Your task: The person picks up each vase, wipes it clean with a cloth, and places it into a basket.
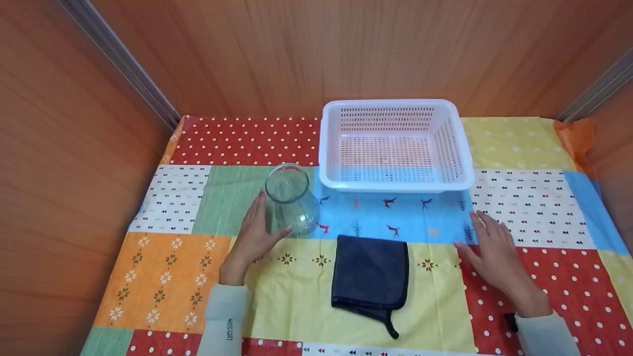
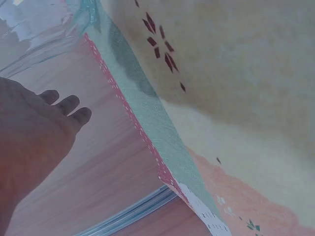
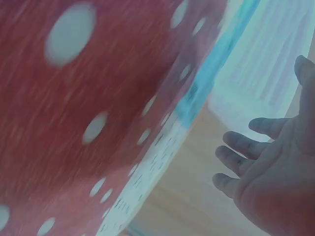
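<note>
A clear glass jar (image 1: 295, 210) stands upright on the patchwork cloth, left of the middle. My left hand (image 1: 255, 235) is beside its left and near side, thumb and fingers spread; whether they touch the glass I cannot tell. In the left wrist view, part of the jar (image 2: 44, 34) shows above that hand (image 2: 39, 123). My right hand (image 1: 494, 252) is over the red dotted patch at the right, fingers extended, holding nothing. Between the hands lies a folded dark cloth (image 1: 370, 274) with a black hanging loop.
A white plastic basket (image 1: 395, 187) with perforated walls stands at the back, right of the jar. The patchwork tablecloth (image 1: 277, 306) covers the table. Wood-grain panels (image 1: 296, 54) rise at the back and both sides.
</note>
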A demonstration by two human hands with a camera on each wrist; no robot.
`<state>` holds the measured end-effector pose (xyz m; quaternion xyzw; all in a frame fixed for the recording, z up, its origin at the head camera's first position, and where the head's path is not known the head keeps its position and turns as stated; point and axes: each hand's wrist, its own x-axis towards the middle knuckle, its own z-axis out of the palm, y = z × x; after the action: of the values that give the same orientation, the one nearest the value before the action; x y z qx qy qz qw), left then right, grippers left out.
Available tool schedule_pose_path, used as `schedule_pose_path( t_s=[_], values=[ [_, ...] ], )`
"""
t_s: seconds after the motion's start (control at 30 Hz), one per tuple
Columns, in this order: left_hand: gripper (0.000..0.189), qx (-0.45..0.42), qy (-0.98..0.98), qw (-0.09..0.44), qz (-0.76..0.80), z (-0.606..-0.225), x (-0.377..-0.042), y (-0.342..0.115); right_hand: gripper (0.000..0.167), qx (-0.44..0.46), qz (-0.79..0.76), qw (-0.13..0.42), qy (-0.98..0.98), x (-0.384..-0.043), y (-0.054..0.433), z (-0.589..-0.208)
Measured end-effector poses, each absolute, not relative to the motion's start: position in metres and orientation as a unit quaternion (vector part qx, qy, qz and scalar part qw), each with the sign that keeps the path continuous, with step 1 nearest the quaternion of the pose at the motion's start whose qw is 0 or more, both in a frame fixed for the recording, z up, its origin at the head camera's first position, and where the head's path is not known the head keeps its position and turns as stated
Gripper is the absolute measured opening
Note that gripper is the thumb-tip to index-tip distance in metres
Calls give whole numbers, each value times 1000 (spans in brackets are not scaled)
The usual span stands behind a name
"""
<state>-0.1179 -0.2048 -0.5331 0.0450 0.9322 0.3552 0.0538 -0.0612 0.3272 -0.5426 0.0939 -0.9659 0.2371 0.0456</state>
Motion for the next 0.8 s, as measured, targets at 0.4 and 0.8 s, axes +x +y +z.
schedule_pose_path(
  t_s=[0.4,0.8],
  values=[
    [106,30,897,20,441,-528,-118,-193,82,130,246,14,-960,-56,285,-542],
    [104,13,859,-8,512,-519,-121,-177,77,156,267,-7,-951,-50,254,-541]
  ],
)
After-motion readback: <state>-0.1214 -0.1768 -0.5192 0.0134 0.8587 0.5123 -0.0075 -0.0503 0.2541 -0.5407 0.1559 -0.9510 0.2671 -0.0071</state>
